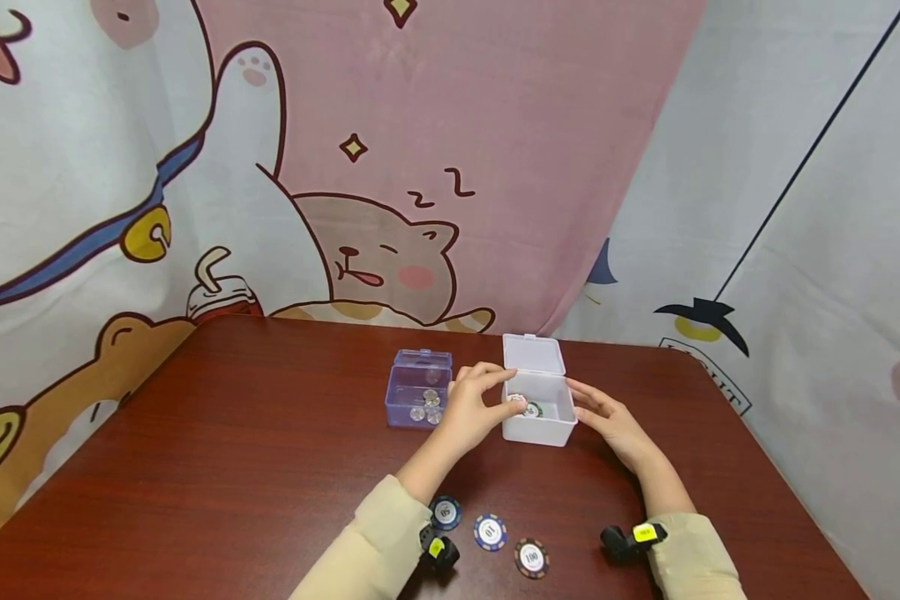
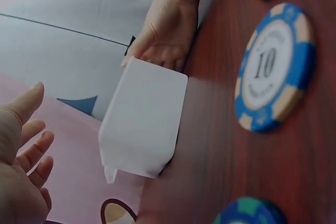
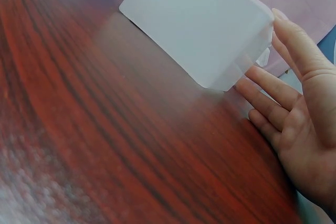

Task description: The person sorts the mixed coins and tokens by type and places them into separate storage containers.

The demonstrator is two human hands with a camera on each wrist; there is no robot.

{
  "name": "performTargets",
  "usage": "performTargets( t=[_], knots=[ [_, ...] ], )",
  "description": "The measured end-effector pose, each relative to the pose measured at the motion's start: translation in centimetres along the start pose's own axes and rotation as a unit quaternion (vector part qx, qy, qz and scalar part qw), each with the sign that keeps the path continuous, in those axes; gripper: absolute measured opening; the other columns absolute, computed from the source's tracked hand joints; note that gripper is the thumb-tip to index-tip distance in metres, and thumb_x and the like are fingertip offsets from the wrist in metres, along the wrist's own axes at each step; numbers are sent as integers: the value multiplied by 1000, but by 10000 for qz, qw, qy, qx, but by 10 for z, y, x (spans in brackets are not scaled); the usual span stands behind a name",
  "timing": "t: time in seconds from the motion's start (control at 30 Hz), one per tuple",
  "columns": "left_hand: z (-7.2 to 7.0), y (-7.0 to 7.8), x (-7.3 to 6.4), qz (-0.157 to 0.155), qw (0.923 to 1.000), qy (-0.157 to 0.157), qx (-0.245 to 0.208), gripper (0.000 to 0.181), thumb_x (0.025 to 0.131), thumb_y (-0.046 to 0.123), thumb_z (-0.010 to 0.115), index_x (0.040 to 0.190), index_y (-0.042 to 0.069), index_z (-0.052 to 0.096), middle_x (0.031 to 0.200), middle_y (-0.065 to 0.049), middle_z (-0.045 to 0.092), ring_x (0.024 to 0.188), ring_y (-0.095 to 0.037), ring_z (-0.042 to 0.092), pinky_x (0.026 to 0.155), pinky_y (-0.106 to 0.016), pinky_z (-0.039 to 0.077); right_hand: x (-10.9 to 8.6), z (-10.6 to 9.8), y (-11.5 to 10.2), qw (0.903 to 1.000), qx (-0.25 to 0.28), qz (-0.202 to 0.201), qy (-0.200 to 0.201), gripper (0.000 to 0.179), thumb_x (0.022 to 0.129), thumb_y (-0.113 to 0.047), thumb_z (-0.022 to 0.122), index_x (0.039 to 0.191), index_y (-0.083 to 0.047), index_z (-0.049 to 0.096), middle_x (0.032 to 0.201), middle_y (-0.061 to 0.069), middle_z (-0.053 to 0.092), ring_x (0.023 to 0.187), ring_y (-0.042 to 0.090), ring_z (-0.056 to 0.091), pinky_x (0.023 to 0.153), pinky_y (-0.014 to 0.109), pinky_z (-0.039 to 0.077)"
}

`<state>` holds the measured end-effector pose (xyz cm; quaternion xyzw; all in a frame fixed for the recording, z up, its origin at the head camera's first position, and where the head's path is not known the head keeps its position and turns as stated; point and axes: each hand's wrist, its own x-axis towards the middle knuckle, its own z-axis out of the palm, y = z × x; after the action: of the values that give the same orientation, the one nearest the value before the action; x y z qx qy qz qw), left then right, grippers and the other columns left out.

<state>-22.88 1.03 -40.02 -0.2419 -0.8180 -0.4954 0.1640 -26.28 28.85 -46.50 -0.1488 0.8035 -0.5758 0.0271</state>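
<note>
A white plastic box (image 1: 540, 428) stands with its lid (image 1: 534, 354) raised, and poker chips (image 1: 534, 410) with green marks lie inside. Over its left edge reaches my left hand (image 1: 471, 404), thumb and forefinger spread apart, the thumb tip close to the chips. Nothing shows between those fingers. My right hand (image 1: 617, 427) rests against the box's right side with fairly straight fingers, the thumb near the rim in the right wrist view. Nearer me on the table lie a dark blue chip (image 1: 446, 512), a blue "10" chip (image 1: 490, 532) and a black "100" chip (image 1: 532, 557).
Left of the white box, a translucent purple box (image 1: 405, 414) with its lid up holds several clear, shiny round pieces (image 1: 431, 400). Everything stands on a dark red-brown wooden table (image 1: 232, 467). A cartoon-printed cloth (image 1: 495, 167) hangs behind the far edge.
</note>
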Motion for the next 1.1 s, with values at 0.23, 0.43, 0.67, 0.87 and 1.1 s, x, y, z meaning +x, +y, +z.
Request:
performTargets(
  t=[0.23, 0.43, 0.67, 0.87, 1.1],
  knots=[
    [-14, 8, -12, 130, 9996, -157, -172, 47, 77, 21, 81, 120, 6, 68, 112, 0, 62, 102, -17, 46, 86, -43, 30, 1, -3, -1, 10000, -58, -71, 8, 53, 96, -16, 58, 145, -7, 40, 141, 21, 44, 123, 17, 46, 102, 54, 29],
    [-27, 14, -22, 260, 9993, -217, -175, 46, 76, 19, 82, 119, 8, 69, 111, 2, 62, 103, -17, 47, 86, -42, 33, 1, -3, -1, 9999, -160, -36, 17, 52, 96, -16, 58, 145, -8, 41, 141, 19, 45, 120, 11, 47, 97, 35, 36],
    [-38, 13, -35, 306, 9987, -396, -72, 48, 74, 18, 83, 118, 9, 69, 111, 1, 61, 102, -16, 46, 89, -44, 30, 1, -2, 2, 9999, -122, -43, -5, 53, 96, -17, 58, 145, -8, 41, 141, 18, 45, 120, 10, 47, 95, 30, 36],
    [-45, 10, -46, 299, 9984, -469, 100, 48, 74, 22, 83, 118, 10, 70, 112, 2, 61, 104, -16, 46, 88, -44, 32, 0, -2, 2, 9999, -61, -116, -29, 53, 96, -17, 58, 145, -7, 41, 141, 19, 45, 118, 6, 47, 91, 21, 37],
    [-49, 6, -56, 200, 9976, -655, 89, 48, 72, 22, 84, 117, 12, 70, 111, 4, 61, 108, -18, 47, 92, -48, 28, 0, -2, 1, 9999, 6, -102, -17, 53, 96, -16, 58, 145, -7, 41, 141, 20, 45, 118, 6, 48, 91, 20, 37]
  ],
)
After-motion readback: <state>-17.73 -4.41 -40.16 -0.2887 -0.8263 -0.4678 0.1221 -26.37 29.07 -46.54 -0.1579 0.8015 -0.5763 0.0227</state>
